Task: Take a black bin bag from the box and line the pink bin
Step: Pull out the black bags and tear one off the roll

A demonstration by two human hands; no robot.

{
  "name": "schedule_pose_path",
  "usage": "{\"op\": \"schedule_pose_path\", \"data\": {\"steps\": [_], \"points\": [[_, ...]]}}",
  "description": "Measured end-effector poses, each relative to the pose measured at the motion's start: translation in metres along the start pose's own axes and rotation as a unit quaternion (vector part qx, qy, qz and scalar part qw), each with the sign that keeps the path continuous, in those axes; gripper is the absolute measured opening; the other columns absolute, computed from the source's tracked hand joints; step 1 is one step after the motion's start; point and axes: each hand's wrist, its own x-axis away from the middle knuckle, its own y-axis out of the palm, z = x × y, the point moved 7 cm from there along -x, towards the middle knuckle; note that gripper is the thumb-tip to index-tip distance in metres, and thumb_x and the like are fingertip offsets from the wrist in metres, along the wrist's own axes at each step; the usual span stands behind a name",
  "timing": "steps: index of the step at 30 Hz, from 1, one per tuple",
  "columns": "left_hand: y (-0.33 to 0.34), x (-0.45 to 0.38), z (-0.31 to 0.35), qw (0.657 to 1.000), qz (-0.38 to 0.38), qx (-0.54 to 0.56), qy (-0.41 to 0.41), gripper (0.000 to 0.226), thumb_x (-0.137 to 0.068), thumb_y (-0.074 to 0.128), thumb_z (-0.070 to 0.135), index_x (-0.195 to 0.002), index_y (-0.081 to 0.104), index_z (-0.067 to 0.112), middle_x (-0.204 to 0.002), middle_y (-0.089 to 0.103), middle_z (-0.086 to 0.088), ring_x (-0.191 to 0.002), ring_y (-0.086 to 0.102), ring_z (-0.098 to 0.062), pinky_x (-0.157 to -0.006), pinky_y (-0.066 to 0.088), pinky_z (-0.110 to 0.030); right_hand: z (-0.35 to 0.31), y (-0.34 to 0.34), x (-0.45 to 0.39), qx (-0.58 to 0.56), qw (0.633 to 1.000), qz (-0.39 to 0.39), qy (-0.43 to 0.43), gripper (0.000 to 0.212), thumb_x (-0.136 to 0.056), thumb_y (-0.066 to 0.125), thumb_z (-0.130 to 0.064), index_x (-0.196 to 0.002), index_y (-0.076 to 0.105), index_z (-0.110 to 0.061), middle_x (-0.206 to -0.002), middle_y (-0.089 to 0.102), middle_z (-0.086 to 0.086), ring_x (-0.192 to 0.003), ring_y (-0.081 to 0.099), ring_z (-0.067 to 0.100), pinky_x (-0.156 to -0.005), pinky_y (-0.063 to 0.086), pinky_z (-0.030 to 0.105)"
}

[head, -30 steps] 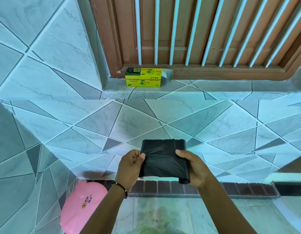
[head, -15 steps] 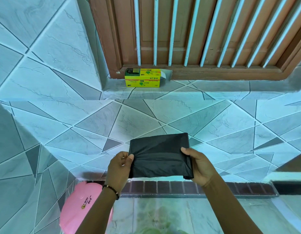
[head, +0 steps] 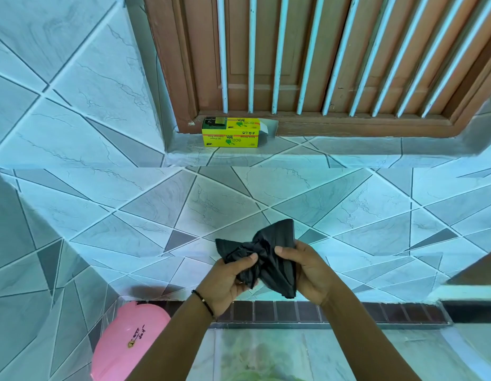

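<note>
A crumpled black bin bag [head: 269, 251] hangs in front of the tiled wall, held between both hands. My left hand [head: 228, 281] pinches its bunched lower left part. My right hand [head: 307, 270] grips its right edge. The yellow box [head: 230, 132] of bin bags sits on the tiled ledge under the wooden window, one end flap open. The pink bin [head: 128, 342] stands on the floor at lower left, partly hidden by my left forearm.
A tiled wall [head: 156, 204] rises straight ahead up to the ledge. A wooden window frame with white bars [head: 307, 64] stands above. A dark tile strip [head: 349, 312] runs along the wall base. Pale floor lies below my arms.
The flat folded bag has been bunched and twisted. My hands have come closer together and the left hand now grips crumpled plastic.
</note>
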Motion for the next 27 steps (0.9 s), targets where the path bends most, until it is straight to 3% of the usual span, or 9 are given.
{"op": "schedule_pose_path", "data": {"steps": [3, 7, 10, 12, 16, 19, 24, 27], "points": [[-0.006, -0.001, 0.007, 0.998, -0.004, 0.05, 0.033, 0.017, -0.087, 0.053, 0.003, -0.099, 0.065, 0.007, -0.088, 0.075, -0.006, -0.079, 0.072, -0.018, -0.067, 0.06, -0.032, -0.004, -0.008, 0.003, -0.029, 1.0, 0.009, 0.0, 0.042, -0.064, 0.074, -0.014, -0.104, 0.066, -0.003, -0.102, 0.07, 0.017, -0.086, 0.068, 0.027, -0.071, 0.058, 0.034], [-0.014, -0.001, 0.011, 0.997, -0.005, 0.058, 0.043, 0.019, -0.088, 0.051, 0.002, -0.104, 0.06, 0.004, -0.088, 0.075, -0.007, -0.078, 0.072, -0.019, -0.065, 0.06, -0.034, -0.003, -0.014, 0.007, -0.059, 0.998, 0.001, 0.03, 0.028, -0.065, 0.071, -0.015, -0.092, 0.07, -0.006, -0.09, 0.073, 0.013, -0.076, 0.071, 0.024, -0.06, 0.057, 0.03], [-0.022, 0.0, 0.012, 0.998, 0.006, 0.046, 0.051, 0.018, -0.087, 0.051, 0.004, -0.102, 0.061, 0.005, -0.087, 0.075, -0.007, -0.078, 0.072, -0.019, -0.069, 0.06, -0.036, -0.001, -0.014, 0.006, -0.077, 0.996, -0.003, 0.034, 0.042, -0.058, 0.075, -0.014, -0.098, 0.068, -0.003, -0.098, 0.072, 0.017, -0.082, 0.071, 0.029, -0.065, 0.058, 0.036], [-0.03, 0.0, 0.012, 0.996, 0.016, 0.061, 0.055, 0.017, -0.088, 0.051, 0.004, -0.1, 0.062, 0.005, -0.084, 0.076, -0.006, -0.075, 0.072, -0.018, -0.065, 0.061, -0.035, 0.0, -0.013, 0.007, -0.086, 0.996, -0.004, 0.035, 0.039, -0.06, 0.072, -0.011, -0.098, 0.066, -0.002, -0.093, 0.073, 0.017, -0.076, 0.072, 0.029, -0.056, 0.057, 0.034], [-0.045, 0.0, 0.015, 0.993, 0.058, 0.08, 0.065, 0.013, -0.089, 0.051, 0.007, -0.093, 0.063, 0.007, -0.075, 0.075, -0.004, -0.065, 0.071, -0.014, -0.054, 0.058, -0.028, 0.005, -0.014, 0.005, -0.086, 0.996, -0.007, 0.035, 0.06, -0.033, 0.091, -0.018, -0.089, 0.074, -0.006, -0.091, 0.073, 0.016, -0.075, 0.071, 0.028, -0.057, 0.058, 0.033], [-0.061, 0.002, 0.018, 0.988, 0.101, 0.089, 0.074, 0.011, -0.089, 0.051, 0.009, -0.091, 0.062, 0.008, -0.074, 0.073, -0.005, -0.061, 0.07, -0.013, -0.049, 0.057, -0.026, 0.006, -0.02, 0.002, -0.123, 0.992, -0.001, 0.035, 0.063, -0.026, 0.094, -0.019, -0.084, 0.075, -0.004, -0.087, 0.073, 0.016, -0.07, 0.071, 0.027, -0.05, 0.057, 0.029], [-0.086, 0.006, 0.019, 0.981, 0.142, 0.12, 0.058, 0.01, -0.088, 0.052, 0.006, -0.088, 0.061, 0.01, -0.067, 0.074, -0.002, -0.075, 0.064, -0.018, -0.051, 0.058, -0.026, 0.004, -0.029, 0.0, -0.122, 0.992, 0.0, 0.024, 0.055, -0.028, 0.093, -0.018, -0.079, 0.077, -0.008, -0.087, 0.074, 0.013, -0.073, 0.072, 0.026, -0.058, 0.059, 0.031], [-0.093, 0.008, 0.018, 0.977, 0.122, 0.173, 0.019, 0.011, -0.083, 0.059, 0.008, -0.094, 0.061, 0.007, -0.077, 0.072, -0.009, -0.08, 0.063, -0.023, -0.053, 0.059, -0.029, 0.002, -0.029, -0.001, -0.097, 0.995, 0.003, 0.026, 0.039, -0.046, 0.084, -0.008, -0.085, 0.076, -0.005, -0.089, 0.074, 0.015, -0.075, 0.072, 0.027, -0.06, 0.059, 0.033]]}}
